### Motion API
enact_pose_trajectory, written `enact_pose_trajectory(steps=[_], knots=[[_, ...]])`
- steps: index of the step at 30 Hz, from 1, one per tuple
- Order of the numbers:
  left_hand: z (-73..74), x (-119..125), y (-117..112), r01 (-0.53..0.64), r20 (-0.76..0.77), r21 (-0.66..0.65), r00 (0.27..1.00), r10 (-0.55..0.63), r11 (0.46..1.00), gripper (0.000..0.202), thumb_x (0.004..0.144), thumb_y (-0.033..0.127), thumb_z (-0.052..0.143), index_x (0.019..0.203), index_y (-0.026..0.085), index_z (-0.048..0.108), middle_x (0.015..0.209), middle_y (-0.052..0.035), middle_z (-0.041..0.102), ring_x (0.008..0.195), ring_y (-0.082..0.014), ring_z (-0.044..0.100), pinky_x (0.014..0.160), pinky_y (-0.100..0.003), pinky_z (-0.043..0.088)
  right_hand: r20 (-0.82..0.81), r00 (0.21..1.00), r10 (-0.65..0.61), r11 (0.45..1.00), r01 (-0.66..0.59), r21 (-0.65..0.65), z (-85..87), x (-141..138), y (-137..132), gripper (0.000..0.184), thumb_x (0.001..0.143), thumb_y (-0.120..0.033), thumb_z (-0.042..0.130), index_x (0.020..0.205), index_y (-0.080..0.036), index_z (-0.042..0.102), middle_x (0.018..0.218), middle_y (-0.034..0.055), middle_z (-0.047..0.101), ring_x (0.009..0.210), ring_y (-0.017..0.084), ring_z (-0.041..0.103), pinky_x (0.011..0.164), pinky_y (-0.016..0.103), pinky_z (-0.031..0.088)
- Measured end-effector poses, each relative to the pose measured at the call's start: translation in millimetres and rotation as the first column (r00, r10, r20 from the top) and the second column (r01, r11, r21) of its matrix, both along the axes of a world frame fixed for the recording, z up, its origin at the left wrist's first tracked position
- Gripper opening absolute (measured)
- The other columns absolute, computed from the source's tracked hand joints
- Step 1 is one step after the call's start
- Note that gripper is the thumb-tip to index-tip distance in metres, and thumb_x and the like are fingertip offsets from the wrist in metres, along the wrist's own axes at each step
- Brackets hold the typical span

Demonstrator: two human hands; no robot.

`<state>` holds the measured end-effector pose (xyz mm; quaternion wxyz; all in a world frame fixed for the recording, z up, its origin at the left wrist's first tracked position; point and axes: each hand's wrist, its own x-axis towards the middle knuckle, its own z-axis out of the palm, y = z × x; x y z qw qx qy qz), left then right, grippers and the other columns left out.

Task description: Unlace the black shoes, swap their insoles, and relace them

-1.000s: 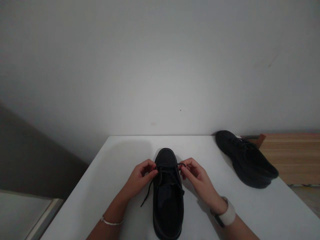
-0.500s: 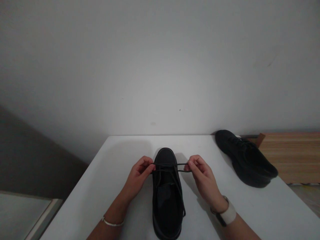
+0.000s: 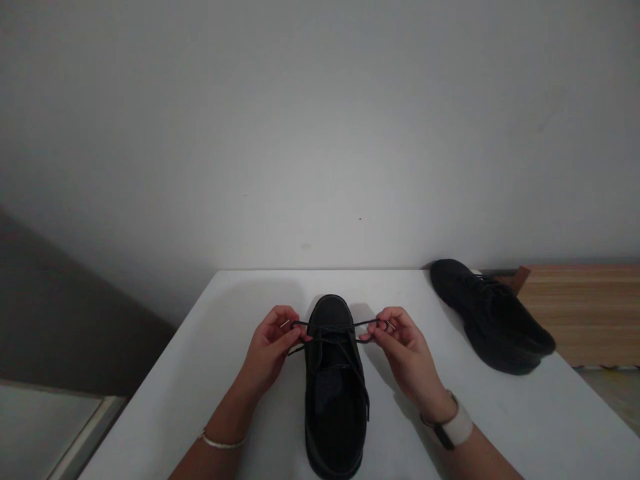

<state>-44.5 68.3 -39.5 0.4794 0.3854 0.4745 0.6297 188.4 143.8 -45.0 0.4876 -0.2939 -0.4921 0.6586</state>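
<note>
We're indoors, a plain room, home or office hard to say: white tabletop [image 3: 200,373] against a scuffed pale wall [image 3: 320,133], wood-grain panel [image 3: 590,317] far right!

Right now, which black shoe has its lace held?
The nearer shoe, between the left hand and right hand, which pinch its lace; the other shoe, farther right, is untouched.
</note>
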Motion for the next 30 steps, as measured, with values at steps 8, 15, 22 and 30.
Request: enact_pose_trajectory(steps=[8,15,22,30], knots=[[1.2,-8,-4,-0.049,-0.218,0.015,0.975,0.051,0.999,0.017,0.075,0.026,0.076,0.086,0.020,0.064,0.078,0.0017,0.056,0.067,-0.0102,0.050,0.058,-0.021,0.037,0.143,0.990,0.013,0.995,-0.027,0.096,2.0,8,-4,0.013,0.085,-0.026,0.062,0.097,-0.027,0.060,0.073,-0.0046,0.049,0.055,0.010,0.040,0.045,0.020,0.034],[6.7,-3,-6,-0.008,-0.399,-0.031,0.917,-0.005,0.999,0.014,0.080,0.027,0.074,0.092,0.021,0.070,0.082,-0.0016,0.065,0.079,-0.0163,0.058,0.068,-0.025,0.039,0.371,0.926,0.064,0.972,-0.141,0.186,8.0,2,-12,0.018,0.087,-0.031,0.067,0.103,-0.024,0.063,0.088,0.0016,0.062,0.075,0.016,0.055,0.064,0.027,0.041],[6.5,-6,-6,0.082,-0.301,-0.045,0.949,-0.092,0.996,0.024,0.078,0.028,0.078,0.099,0.021,0.069,0.087,-0.0024,0.066,0.080,-0.0161,0.056,0.073,-0.027,0.040,0.428,0.904,0.003,0.968,-0.110,0.226,4.9,-1,-7,0.012,0.085,-0.030,0.066,0.079,-0.021,0.061,0.072,-0.0010,0.055,0.068,0.017,0.048,0.063,0.029,0.036],[3.0,-13,-4,0.048,0.124,-0.028,0.991,-0.044,0.998,0.029,0.076,0.027,0.079,0.099,0.022,0.063,0.079,0.0024,0.064,0.070,-0.0087,0.055,0.064,-0.019,0.038,0.258,0.961,-0.099,0.978,0.046,0.204,5.0,3,-1,0.009,0.080,-0.023,0.068,0.076,-0.022,0.060,0.078,-0.0001,0.056,0.078,0.019,0.049,0.074,0.031,0.037]])
